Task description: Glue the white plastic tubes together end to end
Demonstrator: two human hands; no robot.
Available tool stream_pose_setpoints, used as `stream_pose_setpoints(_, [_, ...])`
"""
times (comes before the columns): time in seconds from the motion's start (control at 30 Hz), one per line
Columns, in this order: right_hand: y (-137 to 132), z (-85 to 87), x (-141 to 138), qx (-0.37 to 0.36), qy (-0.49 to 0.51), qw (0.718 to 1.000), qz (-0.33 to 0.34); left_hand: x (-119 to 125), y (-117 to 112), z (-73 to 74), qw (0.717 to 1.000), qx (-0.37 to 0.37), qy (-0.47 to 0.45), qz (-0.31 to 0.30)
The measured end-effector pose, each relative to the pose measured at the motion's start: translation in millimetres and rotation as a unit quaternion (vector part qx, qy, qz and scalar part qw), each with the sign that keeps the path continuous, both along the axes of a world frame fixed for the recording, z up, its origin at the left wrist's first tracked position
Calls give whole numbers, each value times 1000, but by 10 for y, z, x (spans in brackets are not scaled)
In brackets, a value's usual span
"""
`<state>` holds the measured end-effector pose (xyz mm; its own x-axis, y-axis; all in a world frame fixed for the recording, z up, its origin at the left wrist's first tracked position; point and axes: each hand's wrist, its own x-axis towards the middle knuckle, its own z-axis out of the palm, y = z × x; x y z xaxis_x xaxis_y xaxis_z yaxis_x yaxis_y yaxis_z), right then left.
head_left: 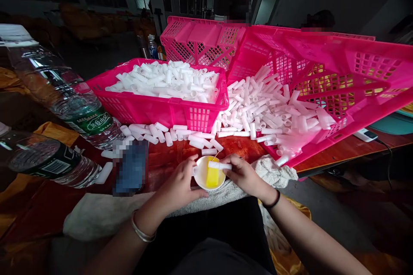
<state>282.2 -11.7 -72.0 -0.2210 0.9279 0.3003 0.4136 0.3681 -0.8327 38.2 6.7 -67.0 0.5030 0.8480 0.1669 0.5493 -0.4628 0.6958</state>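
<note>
A small white bowl (201,172) stands at the table's near edge, with a yellow block (212,178) in it that looks like a sponge. My right hand (243,174) is closed on one end of a short white plastic tube (219,166), which lies across the top of the yellow block. Curved round the bowl's left side, my left hand (182,182) has its thumb along the near rim. A bit of white shows by its fingertips; I cannot tell whether it is another tube. A thin stick (215,155) leans at the bowl's far rim.
A pink basket (155,109) full of white tubes stands beyond my hands. More tubes (254,107) spill from a tipped pink crate (322,81) at right. Two water bottles (87,122) and a blurred dark-blue object (130,167) are at left. A pale cloth (274,172) lines the edge.
</note>
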Motion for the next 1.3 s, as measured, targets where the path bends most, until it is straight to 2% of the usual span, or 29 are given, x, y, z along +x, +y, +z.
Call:
stream_pose_setpoints(0.07, [-4,0,-13,-37,12,999,-21,43,27,-28,1000,-4,-3,3])
stream_pose_setpoints(0.1, [-16,5,-15,-30,-1,999,-24,55,40,-38,1000,-7,-6,2])
stream_pose_setpoints(0.17, [-62,23,-4,22,-45,999,-8,63,60,-60,1000,-15,-18,0])
stream_pose_setpoints(0.27, [-138,49,30,82,-81,992,51,55,71,-100,999,-27,-32,-3])
stream_pose_setpoints(0.33, [-165,56,39,67,-60,994,59,49,68,-119,999,-36,-37,-6])
stream_pose_setpoints(0.47, [-188,59,-8,-22,-5,1000,-9,46,52,-102,998,-44,-40,-2])
stream_pose_setpoints(0.53, [-217,69,-40,0,-36,999,-7,47,48,-77,998,-42,-38,0])
stream_pose_setpoints(0.63, [-273,82,-71,58,-62,996,34,49,51,-51,998,-49,-39,-5])
stream_pose_setpoints(0.7, [-298,80,-81,27,-15,999,40,47,58,-51,997,-55,-44,-9])
stream_pose_setpoints(0.8, [-306,67,-74,-34,25,999,12,42,69,-65,997,-55,-46,-15])
stream_pose_setpoints(0.97, [-297,40,-44,76,-69,994,21,42,72,-55,998,-56,-39,-13])
stream_pose_setpoints(1.03, [-297,25,-57,55,-31,998,14,47,68,-38,998,-60,-36,-10])
stream_pose_setpoints(1.1, [-301,17,-78,1,18,1000,-2,51,66,-27,997,-63,-34,-8])
stream_pose_setpoints(1.17, [-306,21,-92,-15,17,1000,-15,53,67,-28,998,-59,-37,-5])
stream_pose_setpoints(1.3, [-304,38,-82,123,-82,989,28,49,77,-25,999,-42,-24,-9])
